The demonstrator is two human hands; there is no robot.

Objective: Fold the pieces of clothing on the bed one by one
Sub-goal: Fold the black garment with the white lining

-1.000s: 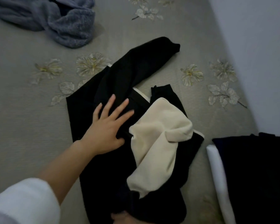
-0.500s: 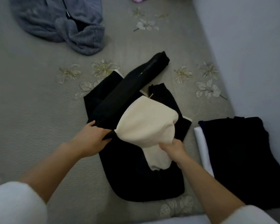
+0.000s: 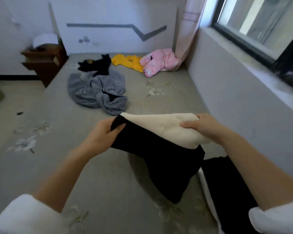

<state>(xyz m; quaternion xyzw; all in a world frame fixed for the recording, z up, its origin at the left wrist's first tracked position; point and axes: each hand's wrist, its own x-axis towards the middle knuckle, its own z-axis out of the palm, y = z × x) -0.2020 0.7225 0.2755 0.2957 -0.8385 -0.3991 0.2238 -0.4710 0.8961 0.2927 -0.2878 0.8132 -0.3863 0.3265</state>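
The left hand curled round the black corner of a black garment with cream lining, held up above the near middle of the bed. The right hand pinched its cream edge. Farther up the bed lay a grey fleece jacket, a yellow garment and a pink garment towards the far right corner. A folded dark pile sat at the near right edge.

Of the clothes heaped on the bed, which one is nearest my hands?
The grey fleece jacket with the dark zip, just beyond the left hand. The black garment, yellow garment and pink fluffy garment all lie further off, by the far wall.
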